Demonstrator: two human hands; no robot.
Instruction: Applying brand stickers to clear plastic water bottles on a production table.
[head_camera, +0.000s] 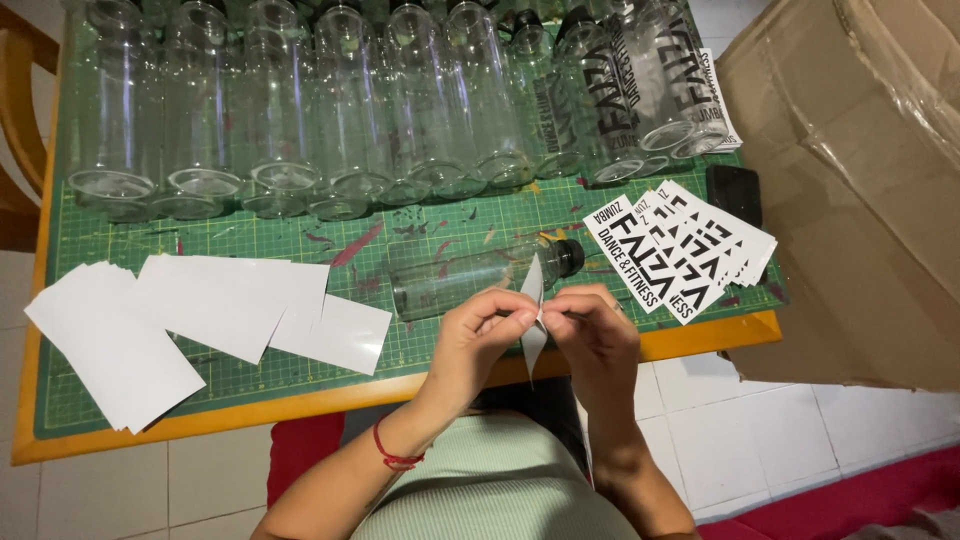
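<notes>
My left hand (478, 335) and my right hand (597, 335) meet above the table's front edge, both pinching a thin white sticker sheet (533, 320) held edge-on between the fingertips. A red string bracelet circles my left wrist. Just beyond my hands a clear plastic bottle (470, 277) with a black cap lies on its side on the green cutting mat (280, 245). A fanned stack of black-and-white printed stickers (680, 245) lies to the right of the bottle.
A row of several clear bottles (300, 110) stands across the back of the mat, some at the right bearing black lettering. White backing sheets (190, 320) lie scattered at the left. A black phone (733, 192) and a large cardboard box (860, 180) are at the right.
</notes>
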